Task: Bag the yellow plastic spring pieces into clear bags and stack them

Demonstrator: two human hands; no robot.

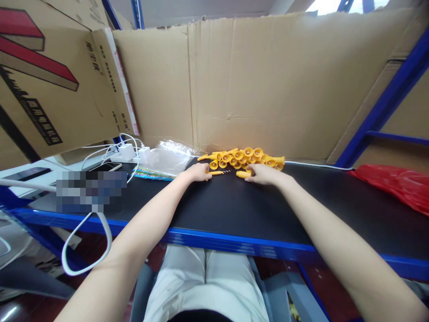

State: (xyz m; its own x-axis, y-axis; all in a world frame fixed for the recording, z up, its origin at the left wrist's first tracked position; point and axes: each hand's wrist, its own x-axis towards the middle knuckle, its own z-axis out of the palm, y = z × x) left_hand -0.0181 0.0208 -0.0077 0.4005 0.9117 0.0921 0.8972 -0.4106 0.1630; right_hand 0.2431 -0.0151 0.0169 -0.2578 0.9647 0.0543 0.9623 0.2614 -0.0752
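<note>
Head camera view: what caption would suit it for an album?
Both hands, left and right, rest by yellow plastic anchors.

Bright, even light fills the scene, with white glare at the top right of the frame. Shadows are faint. Edges bow from wide-angle distortion; a pixelated patch sits at middle left.

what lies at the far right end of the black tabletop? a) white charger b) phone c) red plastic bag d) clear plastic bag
c: the crumpled red plastic bag lies at the right end of the black tabletop; charger, clear bag and phone sit to the left.
</note>
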